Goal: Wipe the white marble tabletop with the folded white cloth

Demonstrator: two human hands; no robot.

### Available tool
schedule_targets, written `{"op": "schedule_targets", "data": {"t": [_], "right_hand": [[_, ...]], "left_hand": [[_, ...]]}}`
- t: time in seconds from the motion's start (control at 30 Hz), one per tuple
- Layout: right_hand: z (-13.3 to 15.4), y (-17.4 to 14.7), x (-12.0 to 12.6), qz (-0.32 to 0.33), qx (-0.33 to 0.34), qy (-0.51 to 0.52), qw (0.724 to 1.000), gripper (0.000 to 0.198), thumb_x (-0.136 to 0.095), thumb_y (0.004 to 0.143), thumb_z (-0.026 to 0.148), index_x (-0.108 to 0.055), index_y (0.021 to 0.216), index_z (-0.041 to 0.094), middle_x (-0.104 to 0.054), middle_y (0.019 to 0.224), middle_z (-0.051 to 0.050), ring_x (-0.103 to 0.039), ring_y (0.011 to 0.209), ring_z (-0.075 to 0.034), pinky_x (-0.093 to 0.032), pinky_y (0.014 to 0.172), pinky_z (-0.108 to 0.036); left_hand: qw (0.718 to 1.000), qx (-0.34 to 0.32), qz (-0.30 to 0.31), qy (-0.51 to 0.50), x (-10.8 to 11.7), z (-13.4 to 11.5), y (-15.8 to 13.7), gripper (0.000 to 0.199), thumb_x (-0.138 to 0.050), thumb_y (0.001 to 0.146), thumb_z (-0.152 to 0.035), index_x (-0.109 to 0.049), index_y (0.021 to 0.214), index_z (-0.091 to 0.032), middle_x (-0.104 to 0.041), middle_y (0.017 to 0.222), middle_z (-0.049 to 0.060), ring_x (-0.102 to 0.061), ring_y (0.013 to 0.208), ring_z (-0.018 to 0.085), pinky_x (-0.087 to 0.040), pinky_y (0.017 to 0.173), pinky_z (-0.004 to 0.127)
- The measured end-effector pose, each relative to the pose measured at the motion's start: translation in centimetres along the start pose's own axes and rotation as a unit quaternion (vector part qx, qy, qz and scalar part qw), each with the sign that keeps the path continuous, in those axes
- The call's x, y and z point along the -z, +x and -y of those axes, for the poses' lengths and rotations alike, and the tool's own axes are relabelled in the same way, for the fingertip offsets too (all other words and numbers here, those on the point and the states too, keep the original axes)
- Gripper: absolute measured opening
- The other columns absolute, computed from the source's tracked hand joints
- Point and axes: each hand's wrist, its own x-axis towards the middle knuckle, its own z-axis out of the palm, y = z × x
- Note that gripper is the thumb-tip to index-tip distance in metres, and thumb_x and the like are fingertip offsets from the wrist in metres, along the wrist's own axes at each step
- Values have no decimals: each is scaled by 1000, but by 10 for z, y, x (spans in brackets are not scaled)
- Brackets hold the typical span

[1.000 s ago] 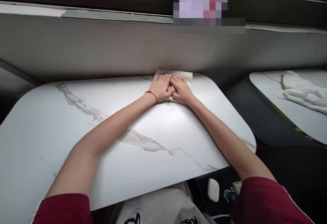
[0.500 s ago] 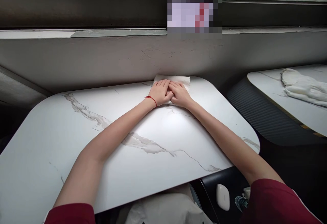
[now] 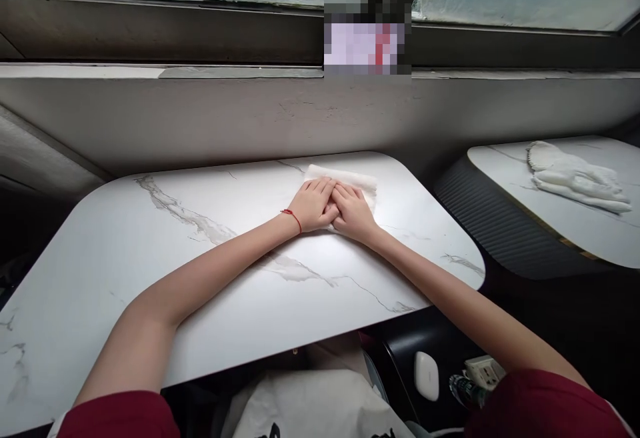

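A white cloth [image 3: 345,175] lies spread on the white marble-patterned table [image 3: 220,318], near its far edge. My left hand [image 3: 316,205], with a red string bracelet at the wrist, lies flat on the cloth, fingers pointing forward. Beside it, my right hand [image 3: 354,211] rests flat on the same cloth, angled inward. The two hands touch, and the left thumb reaches toward the right hand. Cloth shows beyond the fingertips and to the right; the part under my palms is hidden.
A second marble-patterned table [image 3: 505,178] stands at the right, with a crumpled white cloth [image 3: 575,178] on it. A white rounded case [image 3: 427,376] lies on a black surface below. Wall [image 3: 225,118] and windows rise behind the table.
Both hands and the cloth under them have slid back from the table's far edge, toward me. The camera view has also shifted, showing more window and more of the second table.
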Motion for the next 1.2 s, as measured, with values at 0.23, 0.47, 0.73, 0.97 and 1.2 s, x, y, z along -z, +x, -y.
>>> {"op": "schedule_targets", "data": {"t": [0.23,0.47,0.73,0.97,1.2], "right_hand": [[42,-66,22,-26,55,-6,998,47,-45,92,24,-59,134,10,-65,135,-18,-53,133,-34,-42,111,-53],[83,-115,46,4,83,13,996,67,-43,87,21,-38,153,8,-54,148,-21,-45,141,-34,-42,112,-56],[82,-107,45,1,91,9,996,58,-44,86,20,-47,143,8,-60,139,-21,-49,134,-35,-43,107,-56],[69,-78,30,7,92,8,996,47,-46,90,21,-53,135,10,-64,133,-19,-52,130,-34,-42,108,-53],[57,-32,12,34,80,26,996,39,-43,95,27,-59,128,14,-65,131,-17,-52,129,-34,-41,107,-51]], "left_hand": [[1000,-22,2,-7,14,-56,-58,66,-45,87,-36,-48,143,-1,-52,149,24,-46,140,36,-36,116,51],[999,-38,25,20,26,-104,-105,73,-42,88,-40,-43,144,7,-51,147,30,-46,139,42,-38,115,52],[999,-42,20,-2,25,-95,-100,71,-44,86,-42,-48,140,3,-55,143,28,-49,134,41,-39,113,52],[999,-9,4,-35,22,-65,-86,66,-48,84,-40,-48,139,-4,-53,143,25,-47,134,39,-38,112,54],[999,25,-2,-40,27,-23,-68,65,-51,83,-40,-50,137,-5,-53,139,24,-46,132,37,-36,114,51]]}}
